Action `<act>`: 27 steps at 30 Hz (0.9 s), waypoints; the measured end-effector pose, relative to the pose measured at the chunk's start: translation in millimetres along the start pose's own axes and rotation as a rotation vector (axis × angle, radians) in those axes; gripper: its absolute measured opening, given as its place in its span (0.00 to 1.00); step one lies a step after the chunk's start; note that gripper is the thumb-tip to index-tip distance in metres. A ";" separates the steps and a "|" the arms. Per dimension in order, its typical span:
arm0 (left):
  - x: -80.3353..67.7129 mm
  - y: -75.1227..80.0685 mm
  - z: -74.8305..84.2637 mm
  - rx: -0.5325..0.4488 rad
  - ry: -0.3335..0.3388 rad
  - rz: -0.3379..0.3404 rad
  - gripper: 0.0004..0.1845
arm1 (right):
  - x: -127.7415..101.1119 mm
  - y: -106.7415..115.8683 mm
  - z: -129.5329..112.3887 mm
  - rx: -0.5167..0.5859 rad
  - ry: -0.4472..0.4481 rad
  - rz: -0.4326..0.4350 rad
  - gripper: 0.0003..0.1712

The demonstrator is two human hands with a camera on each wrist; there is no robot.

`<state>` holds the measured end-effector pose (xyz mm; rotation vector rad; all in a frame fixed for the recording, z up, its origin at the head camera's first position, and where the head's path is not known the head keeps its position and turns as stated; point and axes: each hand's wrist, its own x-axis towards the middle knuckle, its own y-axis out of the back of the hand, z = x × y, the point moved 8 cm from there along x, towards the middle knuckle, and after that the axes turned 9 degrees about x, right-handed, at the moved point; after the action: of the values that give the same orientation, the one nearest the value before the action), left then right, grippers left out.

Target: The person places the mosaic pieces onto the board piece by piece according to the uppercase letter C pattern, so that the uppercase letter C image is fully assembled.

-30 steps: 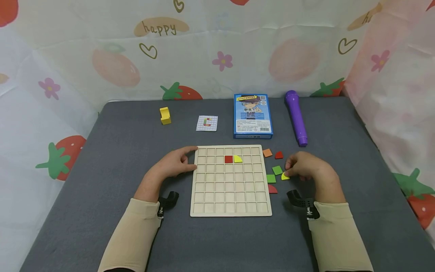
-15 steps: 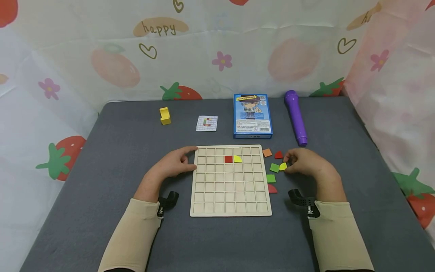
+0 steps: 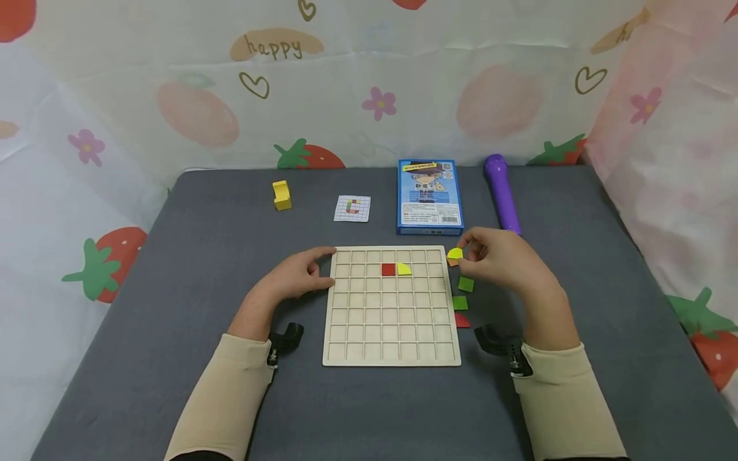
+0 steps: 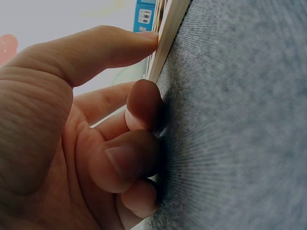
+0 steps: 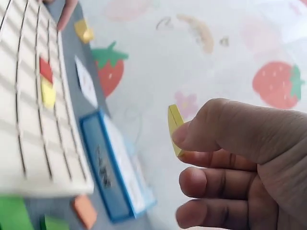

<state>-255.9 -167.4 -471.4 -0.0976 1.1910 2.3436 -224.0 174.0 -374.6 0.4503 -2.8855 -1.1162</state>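
Head view: my right hand (image 3: 501, 259) has lifted the yellow piece (image 3: 455, 253) off the desk toward the board's (image 3: 392, 346) far right corner, pinching it, ready for placing; my left hand (image 3: 294, 276) presses the board's left edge, fingers loosely curled.

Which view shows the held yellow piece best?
The right wrist view: the yellow piece shows large, edge-on, pinched by the right hand. The head view shows it small beside the board. The left wrist view misses it.
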 end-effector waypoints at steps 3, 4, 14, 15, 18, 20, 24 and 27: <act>0.6 0.2 -0.5 0.014 -0.003 0.001 0.38 | 4.8 -8.3 -15.6 -0.011 0.033 -0.013 0.12; 0.7 0.3 -0.7 0.016 -0.002 0.001 0.38 | 7.0 -11.7 -20.7 -0.016 0.043 -0.018 0.12; 0.8 0.0 -1.4 0.010 -0.009 0.004 0.38 | 33.6 -73.2 -59.9 -0.162 0.138 -0.094 0.16; 0.7 0.0 -1.4 0.008 -0.009 0.004 0.38 | 36.6 -82.1 -60.4 -0.183 0.140 -0.105 0.17; -0.2 0.7 -0.9 0.007 -0.007 0.008 0.38 | 45.5 -108.1 -58.6 -0.251 0.149 -0.133 0.18; -0.4 0.7 -1.4 0.006 -0.003 0.011 0.38 | 50.6 -122.1 -54.8 -0.288 0.145 -0.140 0.18; 0.3 0.1 -1.9 0.004 0.003 0.011 0.38 | 57.0 -136.3 -47.5 -0.333 0.137 -0.103 0.16; 1.1 0.5 -1.3 0.011 0.000 0.012 0.38 | 58.7 -139.2 -43.8 -0.339 0.127 -0.071 0.14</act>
<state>-257.3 -168.2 -472.2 -0.0874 1.2072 2.3474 -238.9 31.4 -439.2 0.5854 -2.5209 -1.4907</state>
